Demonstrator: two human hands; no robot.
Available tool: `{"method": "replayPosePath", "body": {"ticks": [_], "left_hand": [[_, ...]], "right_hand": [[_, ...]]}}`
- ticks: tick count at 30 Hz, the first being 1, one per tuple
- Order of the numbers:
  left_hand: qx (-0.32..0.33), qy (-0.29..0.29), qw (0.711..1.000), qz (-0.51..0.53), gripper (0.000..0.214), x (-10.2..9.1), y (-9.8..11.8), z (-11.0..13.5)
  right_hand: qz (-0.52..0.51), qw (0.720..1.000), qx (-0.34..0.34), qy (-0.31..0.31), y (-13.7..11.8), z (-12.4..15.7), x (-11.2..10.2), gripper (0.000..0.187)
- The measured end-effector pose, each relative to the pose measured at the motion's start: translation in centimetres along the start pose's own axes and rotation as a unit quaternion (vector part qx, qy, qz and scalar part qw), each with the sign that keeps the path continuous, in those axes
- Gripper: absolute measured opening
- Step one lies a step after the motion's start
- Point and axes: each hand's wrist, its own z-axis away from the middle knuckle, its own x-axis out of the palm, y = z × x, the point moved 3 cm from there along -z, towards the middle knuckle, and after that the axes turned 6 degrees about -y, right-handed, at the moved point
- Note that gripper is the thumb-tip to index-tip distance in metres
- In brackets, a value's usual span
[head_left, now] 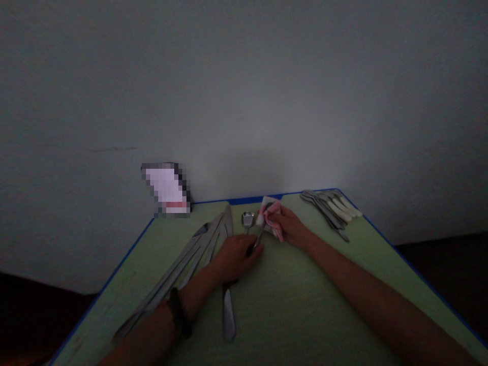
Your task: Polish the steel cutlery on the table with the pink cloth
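A plain gray wall [244, 86] fills the top of the frame, and a pale green counter [305, 310] with a blue edge sits below it. Near the middle, the left hand [238, 254] is closed on a thin metal utensil [260, 236]. The right hand [292, 227] is closed on a pink and white cloth [277, 233], which is wrapped around the far end of the utensil, so I can't tell what shape that end is. A small shiny spoon [247, 219] lies just left of the cloth. On the left side, long metal knives [179, 268] spread out like a fan, and the left arm, with a dark band [178, 311] on its wrist, blocks part of them. Toward the upper right of the counter, spoons [322, 207] lie in a bunch beside some white handles [345, 206]. At the left, a bright screen [165, 185], all blurry squares, leans near the wall.
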Motion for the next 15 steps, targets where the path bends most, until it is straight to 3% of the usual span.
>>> {"method": "replayPosePath", "body": {"ticks": [15], "left_hand": [[0.006,0.009,1.000,0.003,0.032,-0.02,0.02,-0.01]], "right_hand": [[0.001,1.000,0.002,-0.005,-0.44,0.30,0.53,0.024]]}}
